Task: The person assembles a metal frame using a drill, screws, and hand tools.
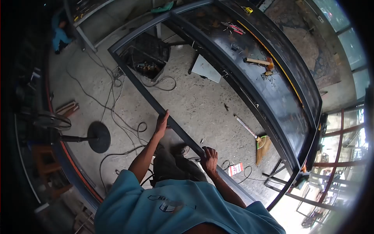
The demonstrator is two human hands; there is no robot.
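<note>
A large dark metal frame (141,90) spans the view, its far part lying over a dark worktable (249,74) and its near bar crossing in front of my body. My left hand (161,125) grips this near bar at the middle, with its thumb side up. Further right along the same bar, my right hand (210,159) has its fingers curled over the top. The palm sides of both hands are partly hidden by the bar. On the worktable lie a wooden-handled hammer (257,61), small loose metal pieces and some pens or slim tools (233,28).
Below the frame are a black tool crate (150,54), a light flat panel (207,69) and a broom (263,148). Cables (113,103) trail over the floor near my feet. A pedestal fan base (99,137) stands left. Another person (60,35) crouches at the far left.
</note>
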